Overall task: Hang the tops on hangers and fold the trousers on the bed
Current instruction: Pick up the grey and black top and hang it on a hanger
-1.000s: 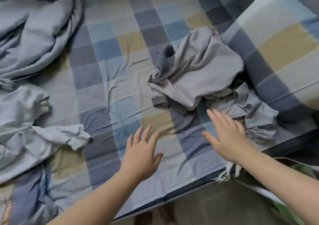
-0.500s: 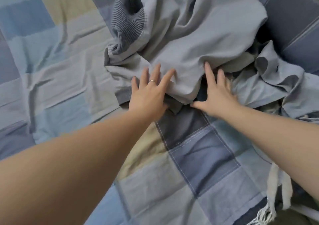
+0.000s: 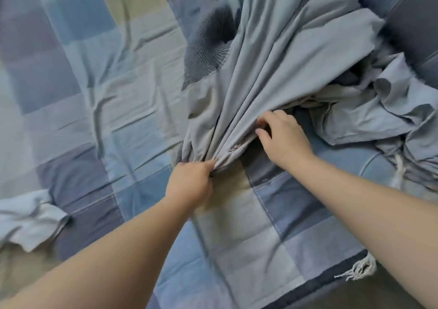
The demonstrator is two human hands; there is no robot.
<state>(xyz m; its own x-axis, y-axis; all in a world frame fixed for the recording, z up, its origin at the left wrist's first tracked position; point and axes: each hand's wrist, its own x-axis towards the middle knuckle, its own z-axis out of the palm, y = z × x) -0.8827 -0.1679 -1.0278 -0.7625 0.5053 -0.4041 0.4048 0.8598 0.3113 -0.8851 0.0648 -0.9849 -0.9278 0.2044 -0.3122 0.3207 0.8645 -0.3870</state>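
Checked bedspread [image 3: 94, 119] in blues, greys and tan, with a grey garment [image 3: 272, 72] gathered on it by two hands

Lying in the upper middle of the bed, the grey garment has its cloth drawn into long pleats that run down to the left hand [image 3: 189, 183], whose fingers are curled tight round the bunched edge. Just to the right, the right hand [image 3: 282, 138] has its fingers curled into the folds of the same garment, gripping the cloth, thumb out beside them. A dark ribbed band [image 3: 208, 50] shows at the garment's upper left. Against its right side lies a crumpled pale blue garment [image 3: 379, 119], with a white cord [image 3: 399, 169] hanging near it. Well apart, at the lower left, a pale rumpled cloth [image 3: 30, 221] rests on the spread, and a white fringe [image 3: 358, 268] hangs at the bed's near edge, lower right
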